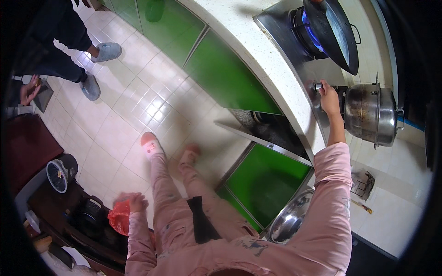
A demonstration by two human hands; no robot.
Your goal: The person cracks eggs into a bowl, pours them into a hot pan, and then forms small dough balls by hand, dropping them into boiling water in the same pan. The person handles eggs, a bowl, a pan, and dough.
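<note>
On the stove knob (pixel 318 86) at the front of the gas stove (pixel 272 24) rests my right hand (pixel 328 99), its fingers closed around the knob. A metal steamer pot (pixel 366 110) stands just beyond that hand. Farther along, a dark wok (pixel 340 38) sits over a burner with a blue flame (pixel 310 32). My left hand (pixel 138 202) hangs low at the other side, beside a red plastic bag (pixel 119 217); whether its fingers hold the bag I cannot tell.
A cabinet door (pixel 255 136) stands ajar below the white countertop (pixel 238 20). A metal basin (pixel 288 217) is near my right side. Another person in slippers (pixel 108 51) stands across the tiled floor, with hands (pixel 29 91) at the far left. A waste bin (pixel 62 172) stands at left.
</note>
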